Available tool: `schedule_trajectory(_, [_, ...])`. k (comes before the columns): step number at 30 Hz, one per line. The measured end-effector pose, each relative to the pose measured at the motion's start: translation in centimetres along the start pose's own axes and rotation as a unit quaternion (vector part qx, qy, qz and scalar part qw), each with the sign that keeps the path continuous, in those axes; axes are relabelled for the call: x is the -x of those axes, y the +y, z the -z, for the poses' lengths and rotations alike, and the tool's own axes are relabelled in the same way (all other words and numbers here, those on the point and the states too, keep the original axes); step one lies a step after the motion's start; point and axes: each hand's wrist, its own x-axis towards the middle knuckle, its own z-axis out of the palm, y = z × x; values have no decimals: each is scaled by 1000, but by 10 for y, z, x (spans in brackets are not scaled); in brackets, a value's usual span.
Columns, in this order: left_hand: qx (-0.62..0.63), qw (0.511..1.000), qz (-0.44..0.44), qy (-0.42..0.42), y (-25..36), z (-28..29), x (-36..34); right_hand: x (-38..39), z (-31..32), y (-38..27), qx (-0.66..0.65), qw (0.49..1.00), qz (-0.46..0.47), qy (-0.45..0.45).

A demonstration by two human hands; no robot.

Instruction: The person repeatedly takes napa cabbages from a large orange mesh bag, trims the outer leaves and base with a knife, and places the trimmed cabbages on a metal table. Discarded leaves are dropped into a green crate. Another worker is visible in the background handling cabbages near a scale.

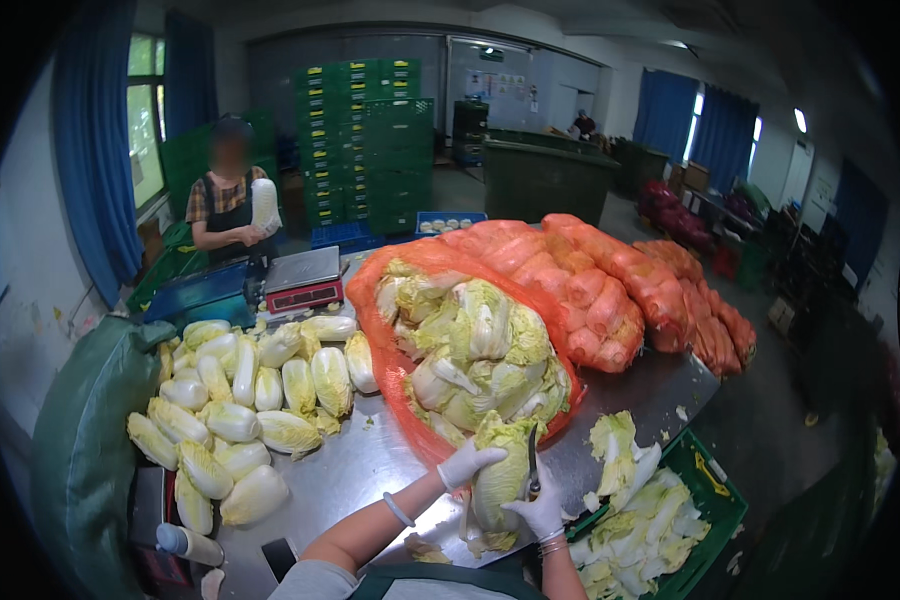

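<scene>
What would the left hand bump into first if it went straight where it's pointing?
The cabbage that the left hand is touching. Beyond that, the knife seems next, though depth is hard to judge.

The worktop [355,470] is shiny grey. The left hand [473,463] and right hand [542,512] wear white gloves. Over its near edge, the big cabbage [498,485] is yellow-green. Toward the left edge, the small cabbages [232,421] are white and yellow. The net bag [398,400] is orange-red. By the right corner, the crate [727,510] is green. Past the far edge, a shirt [199,204] has orange and dark checks.
</scene>
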Motion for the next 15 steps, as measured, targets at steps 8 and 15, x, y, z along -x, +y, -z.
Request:
schedule_trajectory(8, [4,998,28,-60,6,-10,15,-3,-24,-5,-293,955,-22,-45])
schedule_trajectory(15, [-80,994,-60,-51,20,-19,9,-3,-32,26,-283,945,-145,-79])
